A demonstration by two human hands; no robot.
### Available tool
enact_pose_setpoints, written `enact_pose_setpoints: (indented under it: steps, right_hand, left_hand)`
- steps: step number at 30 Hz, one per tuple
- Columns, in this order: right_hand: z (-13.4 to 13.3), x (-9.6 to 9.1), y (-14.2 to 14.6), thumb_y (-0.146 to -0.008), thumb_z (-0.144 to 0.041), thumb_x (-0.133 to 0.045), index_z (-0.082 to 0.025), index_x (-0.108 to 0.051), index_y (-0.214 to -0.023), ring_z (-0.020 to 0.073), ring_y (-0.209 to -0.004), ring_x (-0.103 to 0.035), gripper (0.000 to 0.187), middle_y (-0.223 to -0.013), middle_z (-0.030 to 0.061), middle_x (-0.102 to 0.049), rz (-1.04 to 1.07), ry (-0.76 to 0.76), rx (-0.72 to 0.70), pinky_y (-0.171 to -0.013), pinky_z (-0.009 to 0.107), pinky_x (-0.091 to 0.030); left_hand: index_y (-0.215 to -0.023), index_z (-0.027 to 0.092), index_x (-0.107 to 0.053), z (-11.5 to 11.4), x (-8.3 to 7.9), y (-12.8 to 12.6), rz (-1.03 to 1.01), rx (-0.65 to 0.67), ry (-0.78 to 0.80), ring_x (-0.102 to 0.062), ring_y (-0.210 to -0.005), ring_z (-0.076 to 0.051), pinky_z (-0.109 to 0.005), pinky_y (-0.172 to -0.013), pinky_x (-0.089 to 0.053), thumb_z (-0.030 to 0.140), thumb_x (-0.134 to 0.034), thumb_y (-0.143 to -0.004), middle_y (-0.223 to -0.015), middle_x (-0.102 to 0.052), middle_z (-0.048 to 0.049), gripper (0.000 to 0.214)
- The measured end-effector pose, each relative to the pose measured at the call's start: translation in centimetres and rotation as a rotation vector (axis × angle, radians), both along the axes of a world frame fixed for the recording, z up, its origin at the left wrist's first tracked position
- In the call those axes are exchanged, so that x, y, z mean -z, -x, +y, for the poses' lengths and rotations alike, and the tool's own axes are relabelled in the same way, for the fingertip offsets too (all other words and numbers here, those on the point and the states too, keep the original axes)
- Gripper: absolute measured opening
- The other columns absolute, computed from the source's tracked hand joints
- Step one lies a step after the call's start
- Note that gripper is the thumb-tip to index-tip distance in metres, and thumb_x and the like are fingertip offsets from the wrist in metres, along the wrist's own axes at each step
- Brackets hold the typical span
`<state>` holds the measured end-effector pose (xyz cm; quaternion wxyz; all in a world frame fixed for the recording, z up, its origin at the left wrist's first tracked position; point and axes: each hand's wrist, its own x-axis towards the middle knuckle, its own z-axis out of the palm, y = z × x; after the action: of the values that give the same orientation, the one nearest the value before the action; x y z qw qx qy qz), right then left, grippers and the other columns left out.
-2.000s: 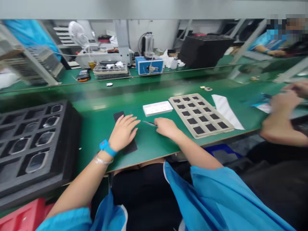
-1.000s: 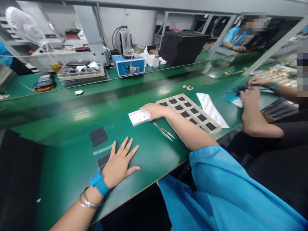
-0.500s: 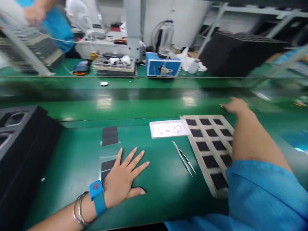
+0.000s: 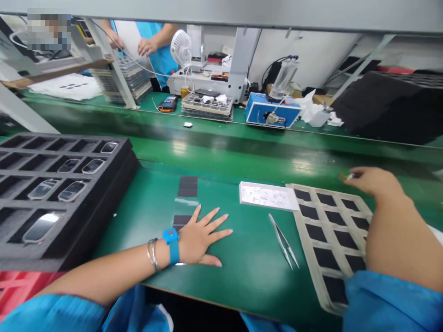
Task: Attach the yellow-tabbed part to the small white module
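A small part (image 4: 349,175), too blurred to name, sits pinched in the fingertips of the right hand (image 4: 372,180), which reaches past the far edge of the beige compartment tray (image 4: 313,220) of dark squares. The left hand (image 4: 200,239) lies open, palm down, fingers spread on the green surface (image 4: 242,267), partly covering a strip of dark pads (image 4: 187,198). Between the hands lie steel tweezers (image 4: 284,240), loose, and a white card (image 4: 267,196) just beside the tray. To the left stands a black foam tray (image 4: 51,184) holding glossy oval parts. Beyond runs a green conveyor (image 4: 224,143), then a far bench with a blue box (image 4: 272,114), a white fan (image 4: 180,47) and a stack of clear trays (image 4: 206,105); a co-worker in blue (image 4: 157,44) stands behind. Compared with half a second ago, the right hand has closed on the part at much the same spot, the left hand stays flat, and the tweezers have not moved.
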<state>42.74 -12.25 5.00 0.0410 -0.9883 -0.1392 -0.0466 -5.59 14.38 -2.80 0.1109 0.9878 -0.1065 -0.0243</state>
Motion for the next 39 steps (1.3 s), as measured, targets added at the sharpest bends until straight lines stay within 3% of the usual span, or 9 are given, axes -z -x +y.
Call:
enact_pose_setpoints:
  steps: [3, 8, 14, 17, 20, 26, 30, 35, 39]
  right_hand:
    - [4.7, -3.1, 6.7, -0.071, -0.017, -0.076, -0.006, -0.068, -0.12, 0.0264, -0.1, -0.059, 0.05, -0.12, 0.0241, -0.063, -0.062, 0.001, -0.244, -0.085, 0.035, -0.042]
    - [11.4, -6.1, 21.2, -0.072, -0.014, -0.072, -0.011, -0.063, -0.124, 0.0292, -0.116, -0.054, 0.053, -0.126, 0.0168, -0.061, -0.163, -0.296, -0.708, -0.102, 0.037, -0.038]
    - [16.4, -3.3, 32.9, -0.075, -0.019, -0.061, -0.019, -0.058, -0.125, 0.0252, -0.118, -0.054, 0.049, -0.126, 0.0088, -0.061, -0.1, -0.579, -1.029, -0.104, 0.041, -0.041]
    - [18.3, -0.4, 35.0, -0.076, -0.021, -0.059, -0.019, -0.056, -0.122, 0.0234, -0.116, -0.055, 0.047, -0.122, 0.0087, -0.062, -0.047, -0.708, -1.077, -0.103, 0.04, -0.043]
    - [19.4, 2.1, 36.2, -0.077, -0.021, -0.057, -0.02, -0.055, -0.115, 0.0222, -0.118, -0.055, 0.038, -0.121, 0.0094, -0.063, 0.028, -0.805, -1.106, -0.104, 0.041, -0.043]
    - [19.1, 3.6, 37.6, -0.078, -0.02, -0.058, -0.021, -0.051, -0.109, 0.019, -0.124, -0.054, 0.031, -0.126, 0.0102, -0.061, 0.224, -0.968, -1.132, -0.107, 0.039, -0.043]
    - [18.7, 2.8, 38.0, -0.079, -0.022, -0.057, -0.022, -0.056, -0.101, 0.0223, -0.133, -0.046, 0.022, -0.133, 0.0083, -0.059, 0.185, -0.867, -1.086, -0.111, 0.047, -0.038]
    - [18.7, 2.8, 38.0, -0.083, -0.027, -0.059, -0.023, -0.064, -0.084, 0.0211, -0.12, -0.054, 0.006, -0.124, 0.0044, -0.064, 0.035, -0.898, -0.904, -0.107, 0.044, -0.041]
    - [18.9, 3.3, 38.0, -0.086, -0.028, -0.062, -0.022, -0.068, -0.084, 0.018, -0.106, -0.061, 0.009, -0.109, 0.0036, -0.07, 0.011, -0.948, -0.947, -0.102, 0.038, -0.045]
  left_hand:
    - [-0.152, 0.03, -0.029, -0.1, 0.2, -0.1, -0.003, -0.02, 0.027, -0.013, -0.149, -0.039, -0.078, -0.108, -0.007, 0.076, -0.043, -0.083, -0.161, -0.019, -0.0117, 0.085]
    - [-0.149, 0.028, -0.038, 0.7, -1.5, -0.6, 0.096, -0.029, 0.151, -0.015, -0.149, -0.038, -0.077, -0.108, -0.004, 0.068, -0.058, -0.081, -0.159, -0.024, -0.0124, 0.081]
    - [-0.127, 0.017, -0.062, 5.4, -4.6, -1.5, -0.165, -0.365, 0.923, -0.054, -0.125, -0.025, -0.053, -0.114, -0.032, 0.043, -0.051, -0.092, -0.131, -0.061, -0.0145, 0.044]
    - [-0.123, 0.016, -0.064, 7.0, -4.6, -1.2, -0.092, -0.443, 1.481, -0.064, -0.106, -0.021, -0.041, -0.1, -0.047, 0.05, -0.063, -0.085, -0.117, -0.068, -0.0134, 0.052]
    - [-0.111, 0.014, -0.069, 7.4, -4.1, -0.6, 0.007, -0.364, 1.726, -0.065, -0.088, -0.015, -0.032, -0.09, -0.05, 0.048, -0.078, -0.073, -0.103, -0.07, -0.0096, 0.052]
    - [-0.108, 0.013, -0.069, 7.1, -3.4, -0.5, 0.086, -0.345, 1.764, -0.066, -0.082, -0.015, -0.026, -0.077, -0.05, 0.037, -0.086, -0.064, -0.098, -0.071, -0.0087, 0.053]
    - [-0.11, 0.015, -0.065, 6.9, -3.4, -0.4, 0.06, -0.336, 1.805, -0.068, -0.091, -0.019, -0.029, -0.08, -0.053, 0.034, -0.088, -0.062, -0.1, -0.07, -0.0075, 0.056]
    - [-0.101, 0.015, -0.064, 6.9, -3.5, -0.2, -0.168, -0.385, 1.66, -0.065, -0.093, -0.017, -0.031, -0.087, -0.053, 0.028, -0.089, -0.057, -0.109, -0.067, -0.0071, 0.052]
    - [-0.102, 0.015, -0.064, 7.1, -3.2, -0.3, -0.318, -0.4, 1.524, -0.065, -0.095, -0.018, -0.03, -0.087, -0.054, 0.028, -0.091, -0.054, -0.104, -0.068, -0.0072, 0.057]
